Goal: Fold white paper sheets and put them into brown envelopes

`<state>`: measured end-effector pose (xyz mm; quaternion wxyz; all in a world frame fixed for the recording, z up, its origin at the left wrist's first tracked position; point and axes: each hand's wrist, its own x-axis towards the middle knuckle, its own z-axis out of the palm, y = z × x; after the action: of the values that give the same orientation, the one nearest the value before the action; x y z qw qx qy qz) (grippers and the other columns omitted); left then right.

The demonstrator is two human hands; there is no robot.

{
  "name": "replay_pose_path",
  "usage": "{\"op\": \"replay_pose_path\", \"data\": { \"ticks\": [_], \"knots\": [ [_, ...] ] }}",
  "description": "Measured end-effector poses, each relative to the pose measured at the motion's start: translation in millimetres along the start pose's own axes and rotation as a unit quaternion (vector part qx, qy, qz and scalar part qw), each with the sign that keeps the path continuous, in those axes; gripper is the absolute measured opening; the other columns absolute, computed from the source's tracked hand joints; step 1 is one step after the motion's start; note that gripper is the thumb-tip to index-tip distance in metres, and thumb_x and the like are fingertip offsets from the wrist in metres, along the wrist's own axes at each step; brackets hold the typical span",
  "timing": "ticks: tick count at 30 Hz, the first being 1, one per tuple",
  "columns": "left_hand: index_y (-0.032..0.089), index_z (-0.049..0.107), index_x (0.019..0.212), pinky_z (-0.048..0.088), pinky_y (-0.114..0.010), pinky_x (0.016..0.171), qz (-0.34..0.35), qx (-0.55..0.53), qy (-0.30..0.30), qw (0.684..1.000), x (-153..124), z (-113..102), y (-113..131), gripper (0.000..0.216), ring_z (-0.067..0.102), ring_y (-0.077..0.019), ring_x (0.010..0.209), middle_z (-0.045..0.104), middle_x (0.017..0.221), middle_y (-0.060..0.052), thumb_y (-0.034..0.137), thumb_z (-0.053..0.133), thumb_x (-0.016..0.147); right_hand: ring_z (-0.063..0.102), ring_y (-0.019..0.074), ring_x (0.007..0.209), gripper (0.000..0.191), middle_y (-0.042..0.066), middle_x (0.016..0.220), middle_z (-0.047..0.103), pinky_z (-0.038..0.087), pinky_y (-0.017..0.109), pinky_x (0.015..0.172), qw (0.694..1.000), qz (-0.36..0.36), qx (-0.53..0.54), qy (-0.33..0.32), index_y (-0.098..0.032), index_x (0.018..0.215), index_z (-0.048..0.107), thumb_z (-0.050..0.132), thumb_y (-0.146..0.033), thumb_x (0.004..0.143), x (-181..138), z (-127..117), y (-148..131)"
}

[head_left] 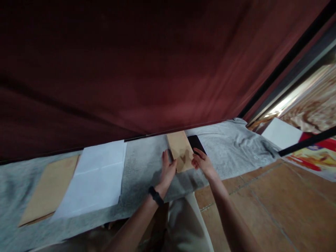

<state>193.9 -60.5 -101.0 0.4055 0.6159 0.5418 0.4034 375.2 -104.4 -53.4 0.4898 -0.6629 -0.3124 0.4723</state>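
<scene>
A small tan envelope (180,148) lies on a grey cloth (141,168) spread over the floor. My left hand (168,170), with a black band at the wrist, holds the envelope's near left edge, fingers curled on it. My right hand (201,161) pinches its near right corner. A black phone (196,142) lies flat just right of the envelope, touching it, partly under my right fingers.
A white sheet of paper (97,176) and a larger tan envelope (49,189) lie to the left on the cloth. A dark red curtain (131,70) hangs behind. Orange floor tiles (267,203) lie to the right, with a white sheet (282,133) and colourful printed material (315,157) beyond.
</scene>
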Motion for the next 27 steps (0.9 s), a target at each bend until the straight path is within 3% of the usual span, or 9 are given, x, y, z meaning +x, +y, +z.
{"op": "replay_pose_path", "data": {
  "ticks": [5,8,10,13,17,19,24,27],
  "knots": [
    [0.027,0.019,0.162,0.028,-0.049,0.125,0.075,0.116,0.053,0.989,-68,-80,-18,0.075,0.014,-0.0269,0.158,0.011,0.172,-0.011,0.023,0.053,0.094,0.06,0.0172,0.055,0.049,0.003,0.07,0.066,0.053,0.029,0.048,0.996,-0.08,0.004,-0.036,-0.018,0.121,0.065,0.054,-0.051,0.088,-59,28,47],
    [0.027,0.018,0.162,0.027,-0.048,0.125,0.091,0.207,0.115,0.967,-92,-141,-38,0.072,0.015,-0.0268,0.158,0.01,0.172,-0.011,0.031,0.05,0.098,0.071,0.0236,0.077,0.043,0.01,0.089,0.073,0.061,0.036,0.066,0.984,-0.154,-0.082,-0.041,-0.021,0.118,0.069,0.045,-0.049,0.096,-84,59,73],
    [0.021,0.023,0.161,0.024,-0.053,0.125,0.081,0.289,0.157,0.941,-102,-179,-54,0.07,0.014,-0.0305,0.158,0.015,0.17,-0.016,0.037,0.05,0.098,0.07,0.0271,0.107,0.04,0.013,0.116,0.072,0.059,0.042,0.091,0.951,-0.251,-0.17,-0.057,-0.022,0.12,0.07,0.044,-0.043,0.099,-92,82,83],
    [0.012,0.037,0.155,0.02,-0.063,0.122,0.027,0.403,0.197,0.893,-114,-223,-75,0.07,0.018,-0.0398,0.155,0.023,0.166,-0.025,0.049,0.05,0.097,0.058,0.0273,0.13,0.041,0.013,0.14,0.062,0.05,0.045,0.109,0.88,-0.366,-0.296,-0.06,-0.021,0.133,0.064,0.041,-0.034,0.102,-97,115,91],
    [0.008,0.05,0.147,0.028,-0.061,0.118,-0.002,0.471,0.153,0.869,-122,-248,-84,0.071,0.036,-0.043,0.148,0.044,0.154,-0.029,0.055,0.053,0.095,0.052,0.0294,0.138,0.044,0.012,0.147,0.058,0.04,0.051,0.116,0.787,-0.44,-0.432,-0.008,-0.019,0.143,0.057,0.041,-0.024,0.102,-99,143,98],
    [0.009,0.053,0.144,0.034,-0.058,0.116,-0.009,0.489,0.118,0.864,-122,-253,-78,0.069,0.042,-0.0428,0.144,0.049,0.151,-0.028,0.055,0.056,0.093,0.051,0.0296,0.138,0.046,0.012,0.148,0.057,0.037,0.051,0.117,0.758,-0.452,-0.47,0.011,-0.018,0.145,0.055,0.04,-0.02,0.101,-101,148,100],
    [0.014,0.059,0.139,0.044,-0.056,0.106,-0.021,0.506,0.043,0.861,-114,-266,-62,0.056,0.051,-0.0424,0.135,0.054,0.148,-0.024,0.046,0.06,0.094,0.051,0.0274,0.137,0.047,0.011,0.148,0.057,0.036,0.048,0.117,0.735,-0.457,-0.501,0.015,-0.017,0.145,0.054,0.038,-0.021,0.102,-103,146,99],
    [0.019,0.059,0.139,0.043,-0.053,0.108,-0.003,0.478,0.044,0.877,-107,-281,-65,0.054,0.052,-0.0389,0.135,0.051,0.152,-0.02,0.049,0.059,0.094,0.052,0.0268,0.136,0.047,0.011,0.147,0.058,0.035,0.047,0.117,0.733,-0.452,-0.507,0.018,-0.017,0.145,0.055,0.038,-0.021,0.101,-103,146,98]
  ]
}}
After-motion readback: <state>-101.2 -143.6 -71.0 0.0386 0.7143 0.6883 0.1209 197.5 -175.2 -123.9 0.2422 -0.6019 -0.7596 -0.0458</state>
